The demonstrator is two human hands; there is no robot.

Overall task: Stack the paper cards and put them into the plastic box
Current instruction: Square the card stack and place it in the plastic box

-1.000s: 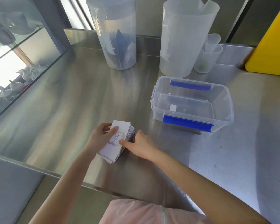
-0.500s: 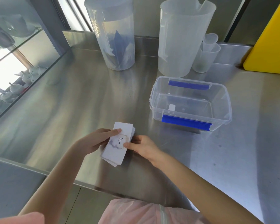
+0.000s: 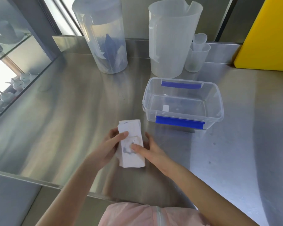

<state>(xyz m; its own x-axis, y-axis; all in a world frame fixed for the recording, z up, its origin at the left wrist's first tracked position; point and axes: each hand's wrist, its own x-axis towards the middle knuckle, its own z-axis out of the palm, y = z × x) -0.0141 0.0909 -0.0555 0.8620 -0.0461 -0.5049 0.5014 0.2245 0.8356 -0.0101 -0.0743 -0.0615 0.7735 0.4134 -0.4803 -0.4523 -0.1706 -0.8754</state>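
Observation:
A stack of white paper cards sits between my two hands just above the steel counter, its long side running away from me. The top card has a pale picture and a printed word partly under a thumb. My left hand grips the stack's left edge with its thumb on top. My right hand holds the right edge, thumb pressed on the top card. The clear plastic box with blue clips stands open and lidless to the right and a little farther away, holding only a small white label.
Along the back stand a lidded clear jug, a large translucent measuring jug and small nested cups. A yellow board leans at the back right. The steel counter's front edge runs below my hands; a glass panel borders the left.
Both hands have turned the card stack from a slanted lie to nearly straight, pointing away from me, and squared it between them. The box has not moved.

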